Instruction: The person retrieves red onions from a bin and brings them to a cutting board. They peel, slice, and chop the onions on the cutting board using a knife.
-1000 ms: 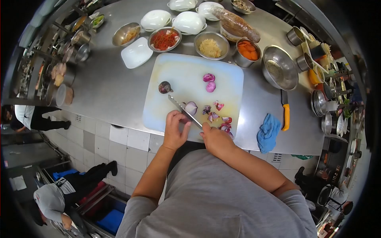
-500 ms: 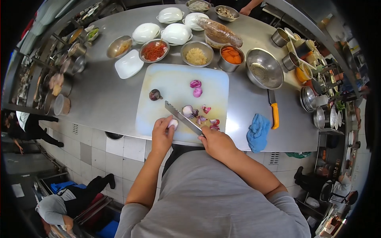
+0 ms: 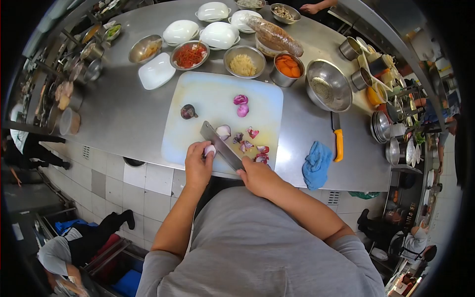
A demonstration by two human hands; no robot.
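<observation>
My left hand (image 3: 199, 161) is closed around a pale piece of onion (image 3: 210, 149) near the front left of the white cutting board (image 3: 198, 89). My right hand (image 3: 258, 175) grips the handle of a knife (image 3: 222, 146), whose broad blade slants over the board beside the held piece. Behind the blade sits a peeled onion half (image 3: 223, 131). Purple onion skins (image 3: 246, 145) lie scattered to its right. A dark unpeeled onion (image 3: 188, 112) rests at the board's left, and two purple onion pieces (image 3: 241, 106) lie farther back.
A yellow-handled knife (image 3: 338, 143) and a blue cloth (image 3: 317, 165) lie right of the board. Behind it stand bowls of red strips (image 3: 190, 54), chopped pale food (image 3: 244, 63) and sliced carrots (image 3: 288, 67), plus a colander (image 3: 328, 85). Another person's hand (image 3: 310, 9) shows at the far edge.
The view has shifted slightly, moving the whole table a little in the frame. The knife blade now shows more of its broad face. Both hands keep their holds.
</observation>
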